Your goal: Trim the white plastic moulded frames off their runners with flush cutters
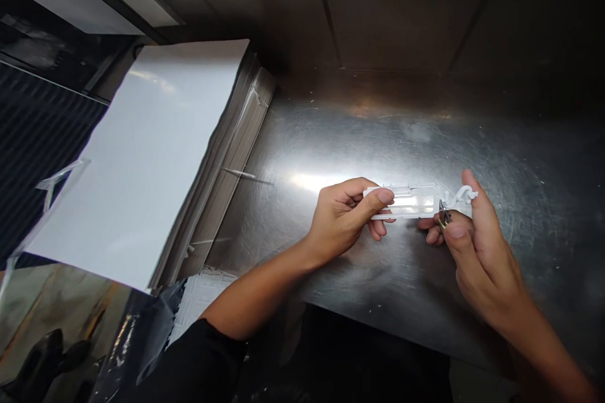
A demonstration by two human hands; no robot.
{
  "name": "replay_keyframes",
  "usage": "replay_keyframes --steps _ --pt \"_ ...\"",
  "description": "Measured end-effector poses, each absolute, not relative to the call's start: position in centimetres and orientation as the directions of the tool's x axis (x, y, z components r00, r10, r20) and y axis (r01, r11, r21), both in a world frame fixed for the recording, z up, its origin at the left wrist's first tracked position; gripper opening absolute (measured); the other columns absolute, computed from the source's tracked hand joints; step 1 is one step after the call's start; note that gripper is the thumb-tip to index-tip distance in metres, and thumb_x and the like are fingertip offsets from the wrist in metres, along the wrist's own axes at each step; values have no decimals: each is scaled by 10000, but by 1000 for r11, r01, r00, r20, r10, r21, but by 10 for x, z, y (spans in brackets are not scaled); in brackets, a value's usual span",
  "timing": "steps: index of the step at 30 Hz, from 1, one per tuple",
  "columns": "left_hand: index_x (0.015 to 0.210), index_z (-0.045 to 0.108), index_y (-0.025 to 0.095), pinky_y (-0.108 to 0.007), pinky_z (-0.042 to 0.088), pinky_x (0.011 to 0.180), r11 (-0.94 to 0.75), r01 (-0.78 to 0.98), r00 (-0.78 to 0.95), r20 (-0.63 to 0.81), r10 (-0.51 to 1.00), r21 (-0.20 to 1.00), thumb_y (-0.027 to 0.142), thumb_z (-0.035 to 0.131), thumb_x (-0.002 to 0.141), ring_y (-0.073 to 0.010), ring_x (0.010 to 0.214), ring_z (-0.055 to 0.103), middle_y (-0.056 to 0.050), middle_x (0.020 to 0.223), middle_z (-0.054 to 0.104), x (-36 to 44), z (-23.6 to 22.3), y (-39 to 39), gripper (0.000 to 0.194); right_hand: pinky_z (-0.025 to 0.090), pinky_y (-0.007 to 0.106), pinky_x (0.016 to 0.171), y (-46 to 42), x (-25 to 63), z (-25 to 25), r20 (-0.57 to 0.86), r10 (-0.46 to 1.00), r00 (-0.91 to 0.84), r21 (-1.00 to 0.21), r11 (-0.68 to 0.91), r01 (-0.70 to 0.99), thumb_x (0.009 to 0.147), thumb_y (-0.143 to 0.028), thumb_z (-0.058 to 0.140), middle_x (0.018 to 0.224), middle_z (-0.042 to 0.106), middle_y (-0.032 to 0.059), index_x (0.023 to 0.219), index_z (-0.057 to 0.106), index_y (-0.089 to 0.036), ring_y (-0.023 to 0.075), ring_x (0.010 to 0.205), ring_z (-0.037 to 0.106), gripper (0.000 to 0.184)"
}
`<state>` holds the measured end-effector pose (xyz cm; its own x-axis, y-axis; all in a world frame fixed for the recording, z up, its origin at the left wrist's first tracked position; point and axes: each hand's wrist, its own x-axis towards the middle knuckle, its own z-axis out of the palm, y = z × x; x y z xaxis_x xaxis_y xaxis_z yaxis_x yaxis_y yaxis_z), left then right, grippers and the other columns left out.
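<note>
A flat white plastic part [412,201], long and frame-like with a curled hook at its right end, is held just above the steel table [331,138]. My left hand [343,214] pinches its left end between thumb and fingers. My right hand [466,236] grips a small metal cutter [443,215] whose tip meets the part near the hook, with the index finger stretched up behind the hook.
A tall stack of white sheets [142,151] with grey edges lies at the table's left. A thin white plastic sliver [239,172] rests beside the stack. Clear plastic wrap [57,179] hangs off the stack's left side. The steel back wall [401,6] rises behind.
</note>
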<state>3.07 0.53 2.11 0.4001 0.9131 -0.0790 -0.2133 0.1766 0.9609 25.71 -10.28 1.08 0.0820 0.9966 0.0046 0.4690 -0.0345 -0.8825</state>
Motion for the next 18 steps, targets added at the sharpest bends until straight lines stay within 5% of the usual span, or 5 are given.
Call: replay_keyframes --steps 10,18 --pt "862 803 168 -178 585 525 158 -189 402 -70 913 969 433 872 1049 -111 491 705 -6 636 755 31 23 5 332 707 429 850 -102 257 13 45 997 61 -844 6 536 1290 -557 443 1057 758 63 1886 90 -327 303 1059 800 730" --pt "865 804 158 -171 597 524 175 -202 404 -81 911 963 411 887 1041 -111 495 717 -1 633 756 32 23 5 319 583 313 521 -99 253 17 50 997 64 -806 3 592 1291 -545 428 968 751 47 1880 51 -231 234 699 717 766"
